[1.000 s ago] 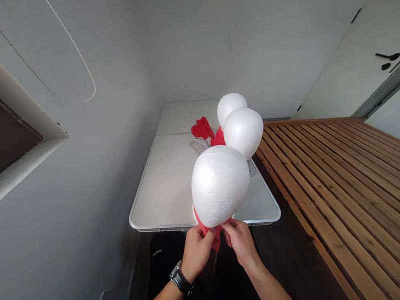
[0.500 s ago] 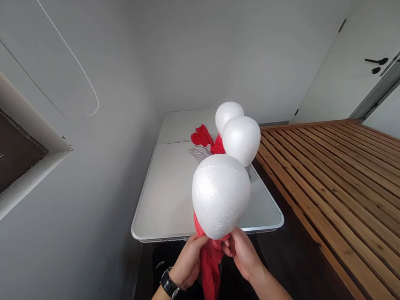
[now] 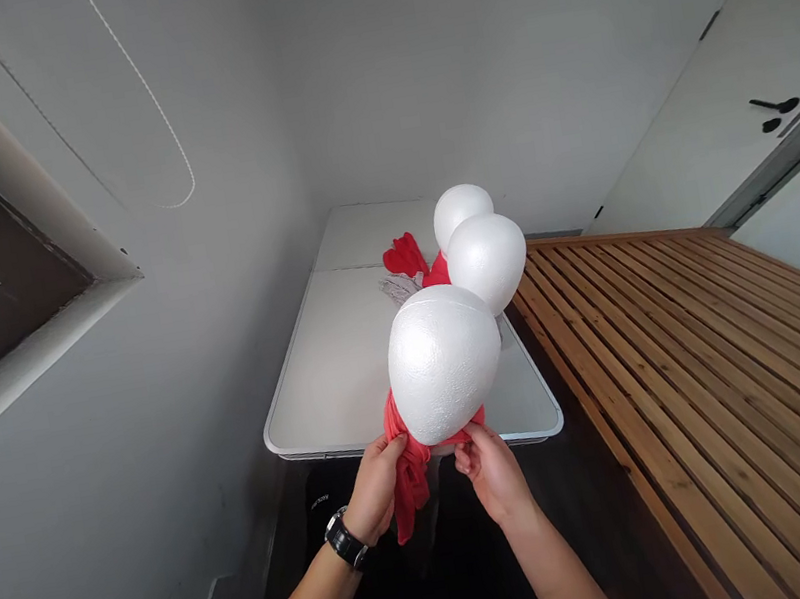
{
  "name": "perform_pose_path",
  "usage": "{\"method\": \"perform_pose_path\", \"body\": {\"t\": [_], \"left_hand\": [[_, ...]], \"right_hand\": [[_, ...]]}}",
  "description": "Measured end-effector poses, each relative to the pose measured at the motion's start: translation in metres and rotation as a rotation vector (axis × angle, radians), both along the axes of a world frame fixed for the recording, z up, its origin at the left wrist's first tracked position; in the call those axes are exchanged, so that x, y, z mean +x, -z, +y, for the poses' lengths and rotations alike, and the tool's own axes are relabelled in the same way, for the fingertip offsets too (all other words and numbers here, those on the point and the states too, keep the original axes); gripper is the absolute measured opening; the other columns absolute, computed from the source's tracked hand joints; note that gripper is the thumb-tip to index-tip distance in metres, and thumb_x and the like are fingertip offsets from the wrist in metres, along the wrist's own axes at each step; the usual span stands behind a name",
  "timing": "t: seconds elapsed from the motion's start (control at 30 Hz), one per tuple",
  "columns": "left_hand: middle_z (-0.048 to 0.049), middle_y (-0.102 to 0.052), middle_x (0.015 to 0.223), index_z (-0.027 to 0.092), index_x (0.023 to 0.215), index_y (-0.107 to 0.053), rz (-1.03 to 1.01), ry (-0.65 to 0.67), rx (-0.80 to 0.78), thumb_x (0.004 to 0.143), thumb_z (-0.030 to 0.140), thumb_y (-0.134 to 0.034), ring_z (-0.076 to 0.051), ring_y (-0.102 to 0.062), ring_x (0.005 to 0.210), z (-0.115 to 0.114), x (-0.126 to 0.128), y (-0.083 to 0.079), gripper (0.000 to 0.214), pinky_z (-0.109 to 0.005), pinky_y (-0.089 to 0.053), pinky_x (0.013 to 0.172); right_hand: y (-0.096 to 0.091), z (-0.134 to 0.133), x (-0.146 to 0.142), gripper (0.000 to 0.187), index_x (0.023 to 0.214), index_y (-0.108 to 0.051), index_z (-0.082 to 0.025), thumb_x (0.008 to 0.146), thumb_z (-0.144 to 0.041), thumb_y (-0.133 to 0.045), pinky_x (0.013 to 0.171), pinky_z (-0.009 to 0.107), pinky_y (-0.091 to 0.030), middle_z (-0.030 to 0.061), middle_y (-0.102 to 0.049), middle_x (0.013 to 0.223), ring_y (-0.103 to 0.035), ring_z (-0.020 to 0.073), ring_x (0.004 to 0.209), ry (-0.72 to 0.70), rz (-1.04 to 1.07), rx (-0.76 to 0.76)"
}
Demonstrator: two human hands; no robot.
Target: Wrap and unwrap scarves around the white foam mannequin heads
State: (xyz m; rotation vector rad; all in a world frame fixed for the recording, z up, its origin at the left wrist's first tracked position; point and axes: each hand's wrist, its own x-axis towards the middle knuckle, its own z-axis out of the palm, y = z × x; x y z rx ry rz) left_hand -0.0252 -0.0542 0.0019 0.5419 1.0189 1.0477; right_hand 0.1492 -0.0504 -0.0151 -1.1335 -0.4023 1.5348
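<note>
Nearest to me stands a white foam head (image 3: 445, 363), smooth and egg-shaped from above, at the table's near edge. A red scarf (image 3: 411, 475) is wrapped round its lower part, with a loose end hanging below the table edge on the left. My left hand (image 3: 376, 485) is closed on the scarf at the left, thumb on top. My right hand (image 3: 494, 472) pinches the scarf's edge at the right of the head, thumb and fingers together. A black watch (image 3: 345, 539) is on my left wrist. The head hides the far part of the scarf.
Two more white foam heads (image 3: 488, 263) stand behind on the right of the white table (image 3: 321, 373). Red cloth (image 3: 404, 256) and grey cloth (image 3: 400, 287) lie crumpled beside them. A slatted wooden bed base (image 3: 681, 346) runs along the right; a wall is on the left.
My hands have moved slightly up and apart, spreading the scarf, and my right hand now draws its edge out to the right. The hanging end sits higher. The view has shifted a little.
</note>
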Motion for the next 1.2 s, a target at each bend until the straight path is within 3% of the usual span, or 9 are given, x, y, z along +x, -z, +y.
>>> {"method": "perform_pose_path", "body": {"t": [0.2, 0.4, 0.53, 0.7, 0.8, 0.9, 1.03, 1.2], "left_hand": [[-0.0063, -0.071, 0.075, 0.012, 0.083, -0.072, 0.069, -0.103, 0.001, 0.081, 0.048, -0.082, -0.014, -0.066, 0.066, 0.008, -0.026, -0.002, 0.038, -0.024, -0.051, 0.065], [-0.0080, -0.072, 0.078, 0.013, 0.082, -0.072, 0.019, 0.181, -0.050, 0.083, 0.050, -0.082, -0.015, -0.068, 0.067, 0.016, -0.044, -0.009, 0.039, -0.024, -0.054, 0.065], [-0.0065, -0.071, 0.077, 0.014, 0.084, -0.072, -0.003, 0.229, -0.077, 0.080, 0.050, -0.085, -0.015, -0.067, 0.065, 0.021, -0.039, -0.010, 0.038, -0.025, -0.055, 0.065], [-0.0098, -0.076, 0.092, 0.013, 0.099, -0.076, 0.081, 0.322, -0.049, 0.082, 0.056, -0.084, -0.015, -0.070, 0.073, 0.021, -0.032, -0.014, 0.048, -0.025, -0.056, 0.067], [-0.0093, -0.074, 0.088, 0.012, 0.095, -0.075, 0.199, 0.343, 0.027, 0.085, 0.058, -0.080, -0.012, -0.065, 0.066, 0.017, -0.022, -0.010, 0.047, -0.020, -0.050, 0.056], [-0.0054, -0.067, 0.074, 0.014, 0.088, -0.070, 0.251, 0.280, 0.081, 0.086, 0.060, -0.077, -0.012, -0.058, 0.053, 0.013, -0.013, -0.001, 0.046, -0.022, -0.044, 0.044], [-0.0052, -0.068, 0.082, 0.016, 0.103, -0.070, 0.201, 0.104, 0.091, 0.083, 0.061, -0.078, -0.016, -0.065, 0.064, 0.013, -0.016, 0.007, 0.051, -0.024, -0.053, 0.048], [-0.0048, -0.069, 0.079, 0.015, 0.098, -0.072, 0.256, 0.032, 0.115, 0.083, 0.060, -0.077, -0.014, -0.062, 0.061, 0.018, -0.034, 0.009, 0.048, -0.023, -0.049, 0.048]], "right_hand": [[-0.008, 0.005, 0.022, 0.040, 0.096, -0.065, -0.024, 0.072, -0.045, -0.089, 0.047, 0.021, -0.033, -0.0039, -0.060, 0.077, -0.049, 0.0084, 0.058, 0.127, 0.052, -0.006], [-0.005, 0.017, 0.036, 0.037, 0.080, -0.058, -0.022, 0.076, -0.041, -0.090, 0.048, 0.022, -0.035, -0.0079, -0.044, 0.063, -0.037, 0.0065, 0.053, 0.104, 0.103, 0.053], [-0.003, 0.024, 0.038, 0.044, 0.072, -0.051, -0.021, 0.072, -0.038, -0.091, 0.047, 0.022, -0.035, -0.0078, -0.040, 0.060, -0.036, 0.0064, 0.052, 0.064, 0.133, 0.043], [-0.004, 0.012, 0.031, 0.044, 0.086, -0.062, -0.021, 0.070, -0.044, -0.096, 0.044, 0.020, -0.032, -0.0052, -0.053, 0.070, -0.041, 0.0068, 0.057, -0.018, 0.062, 0.069], [-0.003, 0.002, 0.022, 0.045, 0.095, -0.065, -0.022, 0.072, -0.044, -0.097, 0.047, 0.019, -0.035, -0.0035, -0.060, 0.081, -0.046, 0.0074, 0.062, -0.013, 0.030, 0.095], [0.001, -0.002, 0.017, 0.042, 0.092, -0.064, -0.022, 0.075, -0.045, -0.094, 0.048, 0.020, -0.035, -0.0031, -0.058, 0.076, -0.044, 0.0073, 0.060, -0.022, -0.011, 0.117], [0.006, 0.006, 0.020, 0.045, 0.075, -0.052, -0.021, 0.075, -0.041, -0.091, 0.045, 0.020, -0.028, -0.0078, -0.041, 0.059, -0.031, 0.0049, 0.052, -0.002, -0.036, 0.113], [0.010, 0.029, 0.025, 0.042, 0.080, -0.048, -0.023, 0.071, -0.039, -0.086, 0.043, 0.018, -0.023, -0.0112, -0.038, 0.056, -0.025, 0.0031, 0.046, 0.037, -0.111, 0.086]]}}
